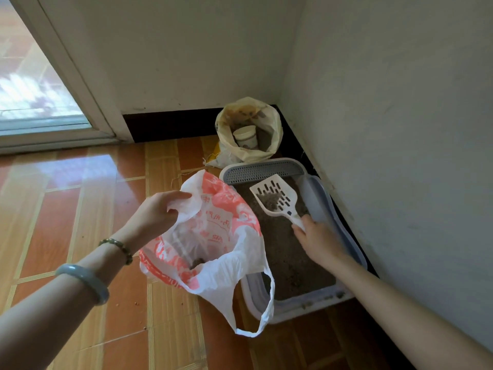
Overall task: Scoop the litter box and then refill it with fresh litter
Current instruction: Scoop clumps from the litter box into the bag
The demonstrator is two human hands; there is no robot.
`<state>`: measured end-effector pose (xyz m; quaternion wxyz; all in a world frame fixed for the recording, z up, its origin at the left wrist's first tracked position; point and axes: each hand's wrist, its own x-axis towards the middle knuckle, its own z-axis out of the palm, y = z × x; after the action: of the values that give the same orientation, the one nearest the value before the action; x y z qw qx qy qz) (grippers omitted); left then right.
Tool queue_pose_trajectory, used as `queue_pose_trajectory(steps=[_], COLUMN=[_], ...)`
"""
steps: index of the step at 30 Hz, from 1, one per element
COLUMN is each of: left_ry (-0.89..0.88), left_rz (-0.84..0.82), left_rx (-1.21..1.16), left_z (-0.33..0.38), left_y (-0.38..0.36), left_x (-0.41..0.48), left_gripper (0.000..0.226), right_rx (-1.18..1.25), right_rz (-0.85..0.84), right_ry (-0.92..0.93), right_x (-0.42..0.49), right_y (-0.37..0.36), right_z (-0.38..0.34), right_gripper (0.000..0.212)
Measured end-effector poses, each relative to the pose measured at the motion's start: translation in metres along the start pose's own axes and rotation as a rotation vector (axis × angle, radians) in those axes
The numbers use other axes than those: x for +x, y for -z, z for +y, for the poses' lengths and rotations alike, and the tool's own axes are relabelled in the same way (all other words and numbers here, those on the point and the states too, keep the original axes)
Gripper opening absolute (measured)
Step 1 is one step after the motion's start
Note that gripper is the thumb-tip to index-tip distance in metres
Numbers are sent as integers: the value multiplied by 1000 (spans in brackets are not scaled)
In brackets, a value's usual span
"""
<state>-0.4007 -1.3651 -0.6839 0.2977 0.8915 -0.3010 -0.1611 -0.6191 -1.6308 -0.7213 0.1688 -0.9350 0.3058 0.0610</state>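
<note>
In the head view, the left hand (157, 213) pinches the rim of a red-and-white plastic bag (213, 236) between thumb and fingers, holding its mouth open just beside the litter box (329, 209). The right hand (318, 243) is curled round the handle of a white slotted scoop (274, 196), which is raised above the dark litter near the far end of the box and carries a small grey clump (270, 201). The box lies on the tiled floor (80, 222) along the right-hand wall. The bag overlaps its left edge and already has a few dark lumps at the bottom.

The step in hand looks like carrying the load from box to bag. To do it well, the person would likely keep the scoop level and give it a light shake over the box so loose grains fall through the slots. The left hand should spread the bag mouth wider and bring it close under the scoop before tipping, since crumbs already lie on the box's near rim and on the floor.

A yellowish sack (249, 153) with a cup (245, 137) inside it stands in the corner just behind the box, apparently the fresh litter, and the refill is not yet begun.
</note>
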Motion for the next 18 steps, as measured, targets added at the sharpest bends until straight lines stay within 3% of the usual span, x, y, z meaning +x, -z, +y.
queue_pose_trajectory(steps=[18], left_ry=[13], left_rz=[11], left_rx=[-30], left_z=[6], left_y=[-3], left_x=[0], left_gripper=[57], right_rx=[33], right_rz=[-140], right_ry=[-50], right_x=[6], right_y=[16], right_z=[24], right_gripper=[21])
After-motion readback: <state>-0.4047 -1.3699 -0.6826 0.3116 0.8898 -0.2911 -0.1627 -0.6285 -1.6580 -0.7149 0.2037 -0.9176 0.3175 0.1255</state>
